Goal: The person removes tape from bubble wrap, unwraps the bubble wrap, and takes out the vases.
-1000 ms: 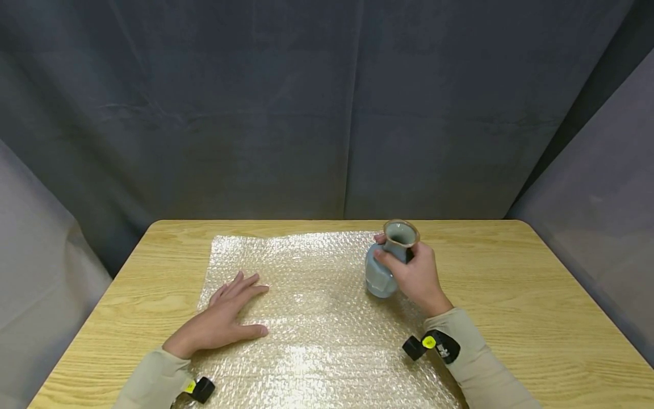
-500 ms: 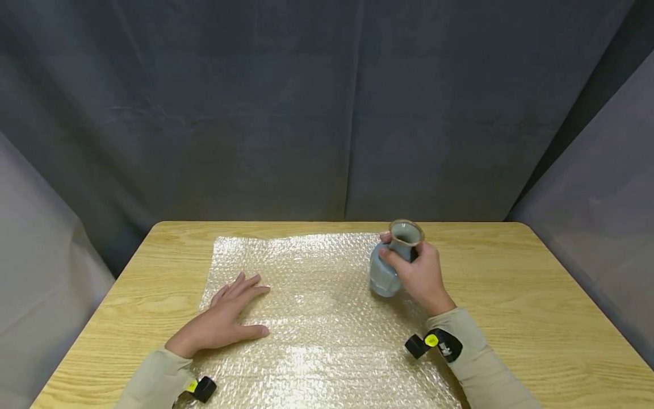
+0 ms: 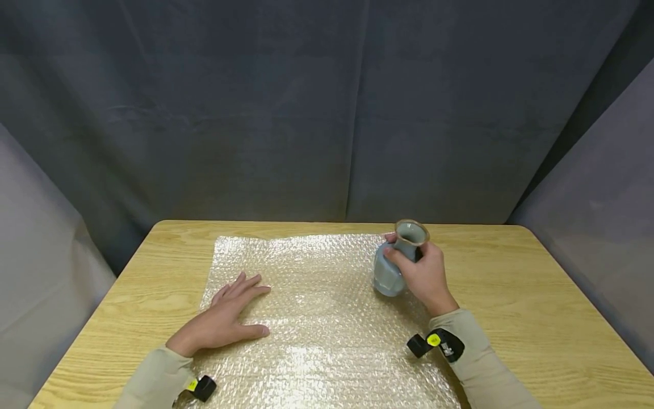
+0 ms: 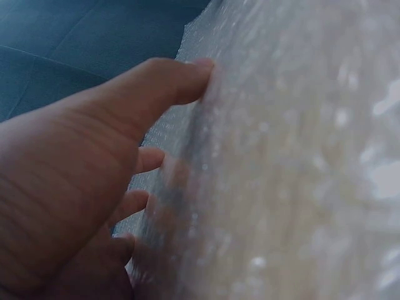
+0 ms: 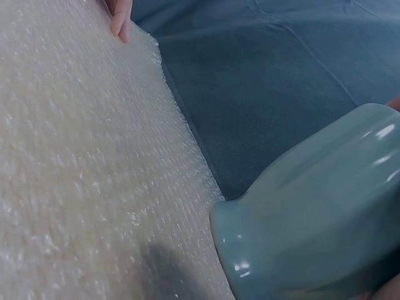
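A pale blue-green vase with a brown rim is held at its neck by my right hand, thumb on the near side. It leans a little, mouth up, over the right part of a sheet of clear bubble wrap. In the right wrist view, the vase's base looks raised off the wrap, with a shadow below. My left hand rests with spread fingers on the sheet's left side. The left wrist view shows its thumb touching the wrap. Most right-hand fingers are hidden behind the vase.
The wrap lies flat on a wooden table, running past the near edge of view. A dark grey curtain hangs behind the table. Paler cloth flanks both sides. Each sleeved wrist wears a small black camera.
My right hand has shifted slightly to the right with the vase in its grip. The left hand stays in place on the bubble wrap.
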### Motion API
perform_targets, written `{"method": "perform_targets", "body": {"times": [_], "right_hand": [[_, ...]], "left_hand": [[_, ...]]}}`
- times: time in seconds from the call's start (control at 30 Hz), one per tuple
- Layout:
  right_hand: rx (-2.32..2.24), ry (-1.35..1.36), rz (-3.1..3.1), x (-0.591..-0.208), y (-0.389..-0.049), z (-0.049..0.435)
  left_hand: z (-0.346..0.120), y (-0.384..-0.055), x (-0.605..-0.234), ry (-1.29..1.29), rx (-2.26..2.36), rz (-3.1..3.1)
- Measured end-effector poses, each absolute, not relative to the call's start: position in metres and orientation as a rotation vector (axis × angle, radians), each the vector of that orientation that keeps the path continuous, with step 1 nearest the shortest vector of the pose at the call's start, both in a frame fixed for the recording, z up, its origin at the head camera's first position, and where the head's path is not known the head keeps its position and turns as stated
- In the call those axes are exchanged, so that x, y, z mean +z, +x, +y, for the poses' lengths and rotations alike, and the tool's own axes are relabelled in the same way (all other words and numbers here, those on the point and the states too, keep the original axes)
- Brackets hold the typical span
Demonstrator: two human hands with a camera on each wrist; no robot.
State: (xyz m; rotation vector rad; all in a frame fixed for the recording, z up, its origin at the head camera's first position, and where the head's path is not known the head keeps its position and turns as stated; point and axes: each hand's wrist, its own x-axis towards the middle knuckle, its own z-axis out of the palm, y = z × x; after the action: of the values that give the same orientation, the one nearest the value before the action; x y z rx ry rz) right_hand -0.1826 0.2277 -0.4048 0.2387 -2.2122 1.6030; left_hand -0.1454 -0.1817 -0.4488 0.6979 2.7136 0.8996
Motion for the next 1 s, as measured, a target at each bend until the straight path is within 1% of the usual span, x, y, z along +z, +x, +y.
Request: {"method": "perform_targets", "body": {"times": [1.0], "right_hand": [[1.525,0.135,-2.230,-0.398,-0.184,0.238]], "left_hand": [[-0.180,-0.143,-0.444,0.697,0.900,2.730]]}}
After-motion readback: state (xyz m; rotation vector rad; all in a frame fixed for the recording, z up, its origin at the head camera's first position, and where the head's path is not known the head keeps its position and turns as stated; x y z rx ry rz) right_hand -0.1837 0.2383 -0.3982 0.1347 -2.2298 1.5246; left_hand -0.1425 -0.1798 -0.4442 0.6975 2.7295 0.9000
